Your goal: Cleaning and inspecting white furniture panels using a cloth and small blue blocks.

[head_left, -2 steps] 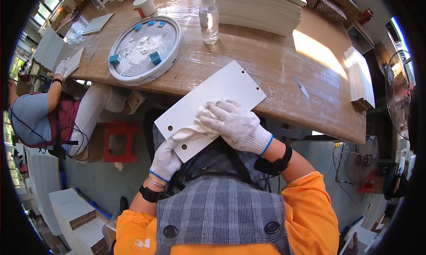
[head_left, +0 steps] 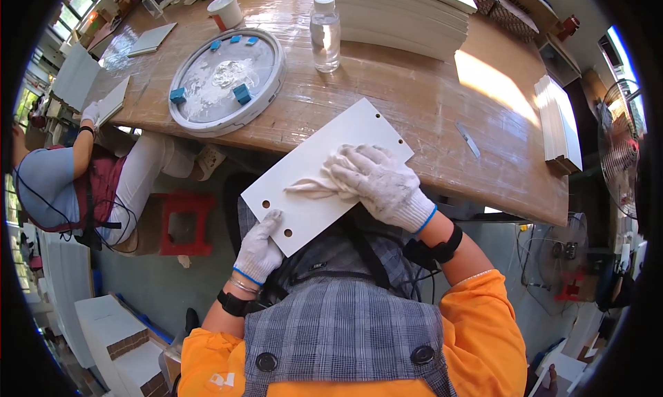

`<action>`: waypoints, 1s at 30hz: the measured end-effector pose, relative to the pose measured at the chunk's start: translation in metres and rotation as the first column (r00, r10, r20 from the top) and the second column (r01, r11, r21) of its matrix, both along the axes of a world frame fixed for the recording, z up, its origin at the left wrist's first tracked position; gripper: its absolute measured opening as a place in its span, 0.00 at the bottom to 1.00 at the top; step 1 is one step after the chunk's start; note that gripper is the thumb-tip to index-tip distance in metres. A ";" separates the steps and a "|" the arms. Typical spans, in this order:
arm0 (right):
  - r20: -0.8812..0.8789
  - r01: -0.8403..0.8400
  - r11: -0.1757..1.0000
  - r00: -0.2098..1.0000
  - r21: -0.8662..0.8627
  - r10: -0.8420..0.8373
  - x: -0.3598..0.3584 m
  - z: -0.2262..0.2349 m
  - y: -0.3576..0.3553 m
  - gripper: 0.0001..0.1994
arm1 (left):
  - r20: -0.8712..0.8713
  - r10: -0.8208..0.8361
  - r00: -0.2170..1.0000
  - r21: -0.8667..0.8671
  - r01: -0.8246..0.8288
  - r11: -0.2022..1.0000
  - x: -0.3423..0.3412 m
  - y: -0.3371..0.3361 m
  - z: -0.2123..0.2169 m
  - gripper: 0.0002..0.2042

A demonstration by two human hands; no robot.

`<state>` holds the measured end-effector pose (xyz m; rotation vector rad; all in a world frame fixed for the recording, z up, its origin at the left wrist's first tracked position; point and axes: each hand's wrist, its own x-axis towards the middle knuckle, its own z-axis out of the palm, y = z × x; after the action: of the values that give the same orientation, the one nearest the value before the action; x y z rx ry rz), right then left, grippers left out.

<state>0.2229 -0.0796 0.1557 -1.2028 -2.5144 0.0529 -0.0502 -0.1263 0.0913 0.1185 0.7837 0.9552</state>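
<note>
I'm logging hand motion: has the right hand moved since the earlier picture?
Yes: judged against the thin grey tool lying on the table, the right hand has moved rightward and slightly away from the person, nearer that tool.

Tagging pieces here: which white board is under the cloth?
The holed white board held by the left hand, with the right hand over the cloth; the stacked boards lie farther off on the table.

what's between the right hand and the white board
A bunched-up white cloth, under the right hand on the white board; it shows in the head view.
</note>
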 end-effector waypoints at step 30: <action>-0.197 0.389 0.824 0.845 -0.412 -0.498 0.024 0.062 0.028 0.18 | -0.215 0.333 0.918 0.458 -0.206 0.865 -0.067 -0.014 0.026 0.24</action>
<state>0.2470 -0.0515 0.2177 -1.7597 -1.9512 0.5524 -0.1173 -0.1405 0.1176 0.5538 0.8609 1.3960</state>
